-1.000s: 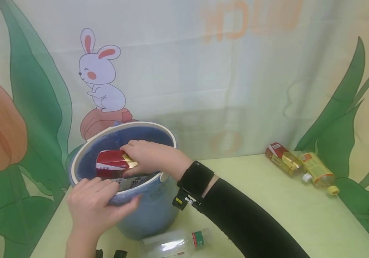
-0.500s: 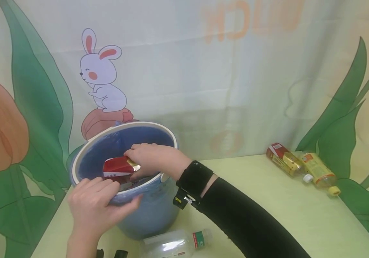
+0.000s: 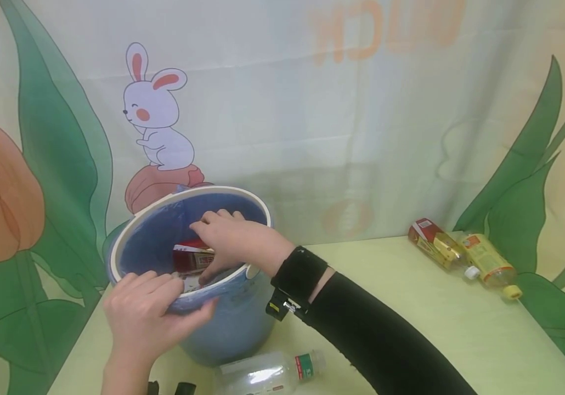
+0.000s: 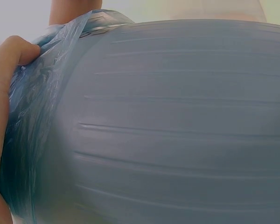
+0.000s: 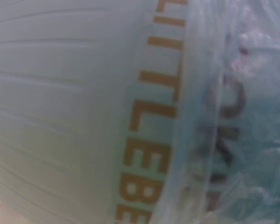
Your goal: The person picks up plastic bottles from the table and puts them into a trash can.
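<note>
A blue trash bin with a pale rim ring and a thin blue plastic liner is tipped toward me in the head view. My left hand grips its near rim, fingers over the edge and thumb against the liner outside. Inside the mouth, my right hand has its fingers spread apart. Just below and left of them lies a red package with a white stripe and printed panel, partly covered by that hand. The right wrist view holds only the bin's ribbed, lettered side and the liner.
A clear bottle with a green band lies in front of the bin. At the far right of the green tabletop lie a red-and-gold bottle and a yellow-labelled bottle. A printed curtain hangs behind.
The red package has gone down and right, deeper into the bin. My right hand has let go of it and spread its fingers. The left hand has stayed on the rim.
</note>
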Tool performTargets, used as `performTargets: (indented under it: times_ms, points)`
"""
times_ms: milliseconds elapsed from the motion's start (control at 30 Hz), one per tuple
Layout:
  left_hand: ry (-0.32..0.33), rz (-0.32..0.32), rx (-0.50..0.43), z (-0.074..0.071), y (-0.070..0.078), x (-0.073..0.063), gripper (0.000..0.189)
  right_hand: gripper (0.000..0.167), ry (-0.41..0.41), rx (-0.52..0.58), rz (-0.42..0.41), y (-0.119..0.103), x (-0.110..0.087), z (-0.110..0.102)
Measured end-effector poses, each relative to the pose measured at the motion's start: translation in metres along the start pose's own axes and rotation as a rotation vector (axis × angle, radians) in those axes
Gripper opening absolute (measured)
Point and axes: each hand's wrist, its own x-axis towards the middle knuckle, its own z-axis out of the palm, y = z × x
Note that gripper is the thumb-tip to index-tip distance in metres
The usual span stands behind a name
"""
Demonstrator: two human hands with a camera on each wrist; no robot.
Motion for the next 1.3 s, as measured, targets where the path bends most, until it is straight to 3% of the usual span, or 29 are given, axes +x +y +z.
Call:
performTargets:
  times_ms: [200, 467, 900, 1033, 1300]
  points:
    - [0.013, 0.0, -0.003, 0.0, 0.0, 0.002, 0.062, 0.098, 0.055, 0.012, -0.015, 0.001, 0.001, 0.0]
    - [0.037, 0.003, -0.006, 0.001, 0.0, 0.005, 0.061, 0.076, 0.203, 0.096, -0.077, 0.005, -0.001, -0.002]
    - [0.028, -0.001, -0.012, 0.001, -0.001, 0.005, 0.061, 0.047, 0.686, 0.335, -0.26, 0.016, -0.013, -0.001]
    - [0.029, -0.001, -0.015, 0.001, -0.001, 0.006, 0.061, 0.045, 0.783, 0.4, -0.254, 0.02, -0.019, 0.001]
    - [0.026, 0.002, -0.017, 0.001, -0.001, 0.006, 0.061, 0.045, 0.849, 0.53, -0.162, 0.043, -0.045, 0.01]
